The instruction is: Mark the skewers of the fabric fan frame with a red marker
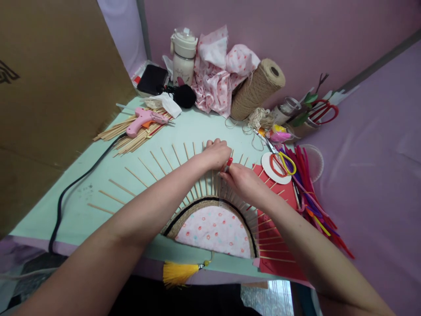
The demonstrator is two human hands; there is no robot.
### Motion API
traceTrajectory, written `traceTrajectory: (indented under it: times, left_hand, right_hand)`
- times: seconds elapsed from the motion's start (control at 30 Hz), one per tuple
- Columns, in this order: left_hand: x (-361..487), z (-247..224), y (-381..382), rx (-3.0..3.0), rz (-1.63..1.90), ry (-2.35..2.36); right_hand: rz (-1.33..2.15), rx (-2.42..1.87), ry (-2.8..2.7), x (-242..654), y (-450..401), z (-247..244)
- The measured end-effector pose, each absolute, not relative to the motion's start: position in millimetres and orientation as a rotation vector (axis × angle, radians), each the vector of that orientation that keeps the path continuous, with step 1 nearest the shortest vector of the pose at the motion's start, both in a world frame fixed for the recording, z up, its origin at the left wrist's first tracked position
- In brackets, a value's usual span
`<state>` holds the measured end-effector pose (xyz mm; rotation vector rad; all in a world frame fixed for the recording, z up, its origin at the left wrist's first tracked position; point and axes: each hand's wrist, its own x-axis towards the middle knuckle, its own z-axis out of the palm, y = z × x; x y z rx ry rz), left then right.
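Observation:
A half-round fan (pixel 213 226) lies on the table with a floral cloth centre, a woven rim and a black band. Thin wooden sticks (pixel 158 162) spread outward from its rim. Above the rim my left hand (pixel 217 154) rests on the middle sticks, fingers curled; what lies under them is hidden. Close beside it, my right hand (pixel 245 179) is closed around a slim tool with a red end (pixel 227 164), perhaps a pen. A clear strip, possibly a ruler, shows faintly below the hands. From the fan's straight edge hangs a yellow tassel (pixel 180 273).
A pink glue gun (pixel 144 121) lies on loose sticks at left, its black cord trailing forward. Behind stand a bottle (pixel 183 66), crumpled cloth (pixel 213 87) and a twine spool (pixel 255 92). Scissors (pixel 279 162), red paper (pixel 272 237) and pipe cleaners (pixel 309 184) are at right.

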<state>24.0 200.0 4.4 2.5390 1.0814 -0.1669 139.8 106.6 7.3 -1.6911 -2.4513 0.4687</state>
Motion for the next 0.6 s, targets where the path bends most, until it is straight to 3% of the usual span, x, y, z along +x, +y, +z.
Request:
traceTrajectory:
  times: [0.6]
  left_hand:
    - [23.1,2.7,199.8,2.532,-0.105,1.064]
  right_hand:
    - [0.425,-1.719,-2.465,138.5,106.8,9.9]
